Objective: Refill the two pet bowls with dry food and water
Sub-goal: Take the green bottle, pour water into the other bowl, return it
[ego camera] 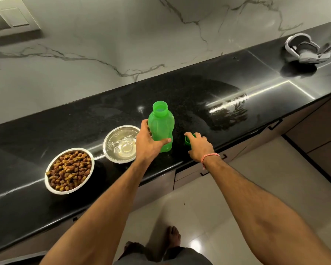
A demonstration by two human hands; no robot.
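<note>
Both bowls filled on the black surface (189, 96), green bottle (161, 129) upright and uncapped between two hands.

Largest first: glossy black surface running along a marble wall (103, 35), drawers and pale floor below. Toward the left, a steel bowl of brown dry food (70, 170); just to its right, a second steel bowl holding clear water (121, 143). Beside the water bowl, the green bottle, standing with its mouth open. Left hand (148, 143) wrapped around the bottle's lower body, thumb across the front, fingers curled behind. Right hand (200, 146), with a pink thread at the wrist, resting on the surface right of the bottle, fingers curled over the small green cap (188, 139). Far right, well apart, a grey strapped object (308, 49). Bare feet visible on the floor.
</note>
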